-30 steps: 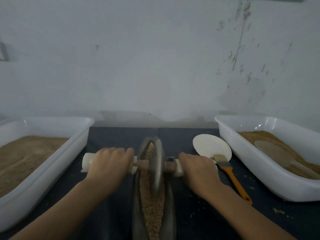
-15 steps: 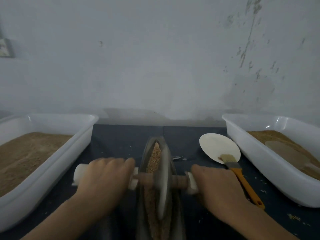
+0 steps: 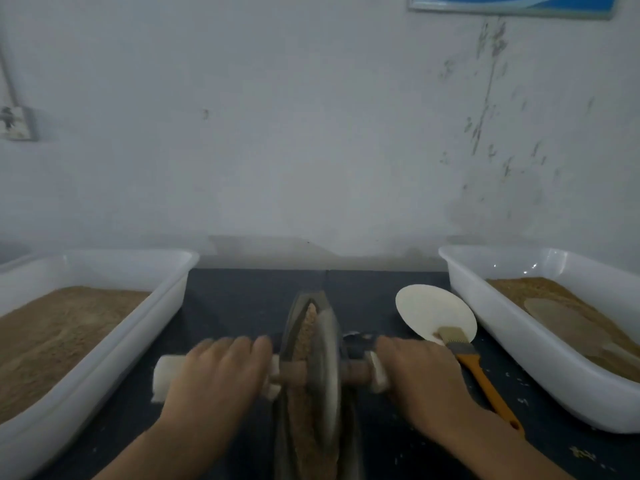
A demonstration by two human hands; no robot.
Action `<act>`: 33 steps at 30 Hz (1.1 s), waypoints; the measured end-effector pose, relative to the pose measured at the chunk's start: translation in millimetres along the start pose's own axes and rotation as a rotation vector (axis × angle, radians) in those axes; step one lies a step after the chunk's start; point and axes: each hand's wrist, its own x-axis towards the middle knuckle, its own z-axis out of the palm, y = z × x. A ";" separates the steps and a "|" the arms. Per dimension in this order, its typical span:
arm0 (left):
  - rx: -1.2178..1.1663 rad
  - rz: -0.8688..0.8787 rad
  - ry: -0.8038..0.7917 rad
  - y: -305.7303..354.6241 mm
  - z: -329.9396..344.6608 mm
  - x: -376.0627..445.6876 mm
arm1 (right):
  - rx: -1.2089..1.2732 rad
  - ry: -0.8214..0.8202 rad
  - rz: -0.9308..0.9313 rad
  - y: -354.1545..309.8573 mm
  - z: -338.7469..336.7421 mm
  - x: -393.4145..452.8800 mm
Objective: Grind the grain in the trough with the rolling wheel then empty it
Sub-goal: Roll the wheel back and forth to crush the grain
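Note:
A narrow dark metal trough (image 3: 300, 308) runs away from me along the table's middle, filled with tan grain (image 3: 309, 325). A grey metal rolling wheel (image 3: 325, 372) stands upright in it on a wooden axle with white-wrapped handles. My left hand (image 3: 218, 379) grips the left handle, whose white end (image 3: 162, 379) sticks out beyond it. My right hand (image 3: 420, 379) grips the right handle, covering most of it. The wheel is blurred.
A white tub (image 3: 104, 348) of fine brown meal sits at the left. Another white tub (image 3: 512, 341) with grain and a flat scoop (image 3: 568, 323) is at the right. A white round paddle (image 3: 433, 311) and an orange-handled brush (image 3: 481, 379) lie beside my right hand.
The wheel rolled toward me and has now rolled back away along the trough, both hands moving with the handles. My view has shifted slightly.

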 end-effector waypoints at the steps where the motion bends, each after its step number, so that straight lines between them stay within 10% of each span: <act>1: -0.101 0.011 0.026 0.5 -3.8 -13.9 | -0.012 -0.034 -0.018 -2.6 -7.0 -8.1; 9: -0.162 -0.054 -0.227 -6.0 -16.1 -37.5 | -0.088 -0.036 -0.098 -15.6 -40.5 -33.9; 21: 0.035 -0.154 0.141 -33.9 50.9 75.4 | -0.208 0.062 0.116 5.4 27.9 68.3; 33: -0.200 0.084 0.120 -8.0 -10.1 -39.7 | -0.053 0.012 -0.146 -8.5 -32.0 -30.2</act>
